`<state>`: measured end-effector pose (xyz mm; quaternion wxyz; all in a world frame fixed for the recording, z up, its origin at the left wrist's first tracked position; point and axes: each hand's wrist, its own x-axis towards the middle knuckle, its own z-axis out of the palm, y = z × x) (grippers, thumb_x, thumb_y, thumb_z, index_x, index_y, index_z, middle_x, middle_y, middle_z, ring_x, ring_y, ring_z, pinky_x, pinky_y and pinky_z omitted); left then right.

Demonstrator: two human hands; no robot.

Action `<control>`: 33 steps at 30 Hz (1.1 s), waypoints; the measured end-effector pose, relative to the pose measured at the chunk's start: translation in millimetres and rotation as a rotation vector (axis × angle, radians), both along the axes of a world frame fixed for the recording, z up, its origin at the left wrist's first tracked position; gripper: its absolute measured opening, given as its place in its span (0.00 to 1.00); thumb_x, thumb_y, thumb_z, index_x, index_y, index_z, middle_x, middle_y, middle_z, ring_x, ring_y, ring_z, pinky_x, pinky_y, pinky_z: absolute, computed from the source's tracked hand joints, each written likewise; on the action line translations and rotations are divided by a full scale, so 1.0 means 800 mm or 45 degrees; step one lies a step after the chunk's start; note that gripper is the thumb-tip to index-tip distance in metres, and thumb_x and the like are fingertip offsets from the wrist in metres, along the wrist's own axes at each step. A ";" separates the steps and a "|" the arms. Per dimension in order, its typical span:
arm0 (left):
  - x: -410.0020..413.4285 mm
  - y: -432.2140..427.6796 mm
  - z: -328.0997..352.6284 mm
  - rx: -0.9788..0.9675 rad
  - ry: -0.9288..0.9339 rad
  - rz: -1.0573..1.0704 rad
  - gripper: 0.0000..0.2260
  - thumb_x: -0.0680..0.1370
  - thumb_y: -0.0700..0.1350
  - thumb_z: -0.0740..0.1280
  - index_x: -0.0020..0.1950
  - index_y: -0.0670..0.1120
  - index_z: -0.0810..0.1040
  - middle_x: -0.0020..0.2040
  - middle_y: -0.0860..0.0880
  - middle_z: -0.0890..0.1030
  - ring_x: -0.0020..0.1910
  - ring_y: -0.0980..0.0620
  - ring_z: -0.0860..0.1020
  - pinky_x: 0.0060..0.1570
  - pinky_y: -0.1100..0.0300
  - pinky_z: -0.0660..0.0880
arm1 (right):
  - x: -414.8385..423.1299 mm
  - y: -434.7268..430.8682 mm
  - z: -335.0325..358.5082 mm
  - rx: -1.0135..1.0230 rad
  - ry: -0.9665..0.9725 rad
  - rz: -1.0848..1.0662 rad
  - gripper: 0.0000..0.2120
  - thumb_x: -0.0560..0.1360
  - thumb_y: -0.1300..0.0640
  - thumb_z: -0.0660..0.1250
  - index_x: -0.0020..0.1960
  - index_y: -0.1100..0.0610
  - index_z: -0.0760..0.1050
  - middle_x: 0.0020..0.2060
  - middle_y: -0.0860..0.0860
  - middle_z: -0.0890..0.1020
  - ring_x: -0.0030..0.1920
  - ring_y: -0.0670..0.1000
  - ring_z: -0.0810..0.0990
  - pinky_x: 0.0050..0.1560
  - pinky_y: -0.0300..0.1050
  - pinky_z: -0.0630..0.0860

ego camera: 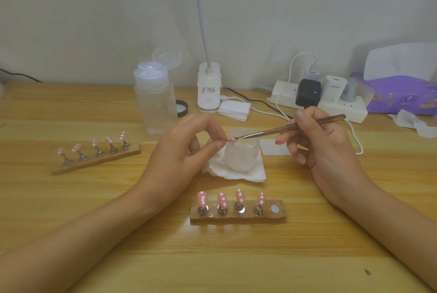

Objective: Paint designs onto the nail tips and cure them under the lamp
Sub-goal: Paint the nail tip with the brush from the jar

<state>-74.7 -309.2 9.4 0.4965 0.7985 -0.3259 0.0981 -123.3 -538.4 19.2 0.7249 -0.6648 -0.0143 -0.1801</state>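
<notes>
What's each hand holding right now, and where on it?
The left hand pinches a pink nail tip by its left end, between thumb and forefinger. The right hand grips the brush at the middle of its handle.

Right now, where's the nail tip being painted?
Head view, centre: the nail tip is pinched by the left hand over the frosted jar, with the brush in the right hand at it, beyond the near wooden stand.

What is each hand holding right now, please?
Left hand: closed, pinching a pink nail tip.
Right hand: closed, holding the thin brush, whose tip meets that nail tip.
</notes>
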 end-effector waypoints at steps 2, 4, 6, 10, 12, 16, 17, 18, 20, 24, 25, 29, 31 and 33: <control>-0.001 0.000 0.000 -0.002 0.006 -0.003 0.07 0.78 0.40 0.71 0.44 0.51 0.77 0.37 0.64 0.77 0.27 0.52 0.74 0.32 0.72 0.65 | 0.000 -0.002 0.000 0.018 0.000 -0.018 0.13 0.75 0.46 0.64 0.42 0.56 0.71 0.32 0.55 0.83 0.28 0.47 0.74 0.25 0.36 0.67; -0.001 -0.001 0.001 -0.006 0.012 -0.007 0.07 0.78 0.40 0.71 0.43 0.51 0.77 0.36 0.64 0.77 0.27 0.51 0.73 0.32 0.71 0.66 | -0.001 -0.002 0.001 0.031 -0.038 0.004 0.13 0.76 0.46 0.64 0.42 0.55 0.71 0.33 0.54 0.83 0.28 0.46 0.74 0.26 0.36 0.68; -0.001 -0.001 0.001 -0.023 0.034 -0.009 0.07 0.78 0.40 0.71 0.43 0.50 0.77 0.35 0.63 0.77 0.27 0.51 0.72 0.31 0.69 0.67 | -0.002 -0.002 0.001 0.022 -0.058 0.039 0.13 0.76 0.46 0.64 0.42 0.55 0.72 0.33 0.54 0.84 0.28 0.46 0.74 0.26 0.35 0.68; -0.002 -0.002 0.001 -0.063 0.086 -0.002 0.06 0.76 0.42 0.73 0.41 0.48 0.79 0.29 0.61 0.76 0.26 0.55 0.71 0.30 0.67 0.67 | 0.000 -0.002 -0.001 -0.001 0.015 -0.003 0.12 0.78 0.49 0.63 0.41 0.56 0.72 0.33 0.55 0.83 0.28 0.47 0.74 0.25 0.35 0.67; -0.003 -0.002 0.001 -0.069 0.091 -0.003 0.06 0.76 0.43 0.74 0.41 0.49 0.79 0.27 0.58 0.76 0.26 0.56 0.70 0.29 0.67 0.67 | 0.000 -0.003 -0.001 0.014 0.027 -0.034 0.11 0.80 0.51 0.62 0.42 0.56 0.72 0.32 0.55 0.83 0.27 0.46 0.74 0.24 0.35 0.67; -0.003 -0.001 0.002 -0.068 0.105 0.002 0.05 0.75 0.45 0.74 0.41 0.49 0.81 0.26 0.59 0.75 0.25 0.59 0.68 0.29 0.69 0.65 | -0.002 -0.001 0.003 0.035 -0.049 0.008 0.12 0.76 0.47 0.63 0.42 0.56 0.71 0.32 0.54 0.83 0.27 0.46 0.73 0.25 0.35 0.67; -0.004 -0.001 0.002 -0.065 0.107 0.004 0.05 0.75 0.45 0.74 0.41 0.49 0.81 0.26 0.59 0.75 0.25 0.59 0.68 0.29 0.70 0.65 | -0.003 0.000 0.003 0.019 -0.053 0.019 0.12 0.76 0.47 0.63 0.41 0.56 0.71 0.33 0.54 0.83 0.27 0.46 0.73 0.25 0.35 0.67; -0.004 -0.001 0.002 -0.067 0.110 0.006 0.05 0.75 0.45 0.74 0.41 0.49 0.81 0.26 0.60 0.75 0.25 0.59 0.68 0.30 0.70 0.65 | -0.003 0.000 0.003 0.000 -0.046 0.020 0.12 0.76 0.47 0.63 0.41 0.56 0.71 0.33 0.54 0.83 0.27 0.46 0.73 0.24 0.35 0.66; -0.004 -0.001 0.002 -0.073 0.120 0.009 0.05 0.74 0.46 0.75 0.40 0.50 0.81 0.27 0.60 0.76 0.25 0.59 0.69 0.30 0.71 0.66 | -0.003 0.000 0.001 -0.022 -0.010 -0.007 0.12 0.78 0.49 0.63 0.41 0.56 0.72 0.33 0.54 0.83 0.27 0.46 0.73 0.24 0.35 0.66; -0.005 -0.001 0.002 -0.084 0.142 0.006 0.05 0.73 0.48 0.75 0.40 0.50 0.81 0.29 0.59 0.78 0.25 0.59 0.69 0.29 0.71 0.65 | -0.002 -0.002 0.000 -0.002 -0.013 -0.043 0.12 0.80 0.51 0.62 0.41 0.56 0.71 0.32 0.54 0.83 0.27 0.46 0.73 0.24 0.34 0.66; -0.005 0.000 0.002 -0.086 0.147 0.008 0.05 0.73 0.48 0.75 0.40 0.50 0.81 0.29 0.59 0.78 0.25 0.59 0.69 0.29 0.71 0.65 | -0.002 -0.002 0.001 0.011 -0.040 -0.025 0.12 0.79 0.50 0.63 0.41 0.56 0.71 0.32 0.54 0.83 0.27 0.46 0.73 0.24 0.34 0.66; -0.005 -0.001 0.003 -0.100 0.168 0.017 0.07 0.72 0.50 0.75 0.40 0.49 0.81 0.30 0.60 0.79 0.24 0.59 0.69 0.28 0.73 0.64 | -0.003 0.000 0.001 -0.040 -0.073 0.021 0.12 0.77 0.47 0.64 0.41 0.54 0.72 0.33 0.54 0.84 0.27 0.46 0.73 0.24 0.34 0.66; -0.005 -0.001 0.004 -0.120 0.182 0.019 0.08 0.70 0.52 0.75 0.40 0.49 0.81 0.30 0.58 0.80 0.24 0.59 0.69 0.28 0.72 0.64 | -0.002 0.000 -0.001 -0.065 -0.044 -0.012 0.11 0.79 0.49 0.63 0.41 0.54 0.72 0.32 0.54 0.83 0.27 0.46 0.73 0.24 0.34 0.65; -0.005 -0.001 0.004 -0.121 0.190 0.023 0.08 0.70 0.52 0.75 0.40 0.48 0.81 0.29 0.56 0.79 0.24 0.59 0.69 0.28 0.71 0.64 | -0.001 -0.001 -0.002 -0.061 -0.032 -0.041 0.11 0.81 0.53 0.62 0.41 0.55 0.72 0.32 0.54 0.83 0.26 0.46 0.73 0.23 0.34 0.65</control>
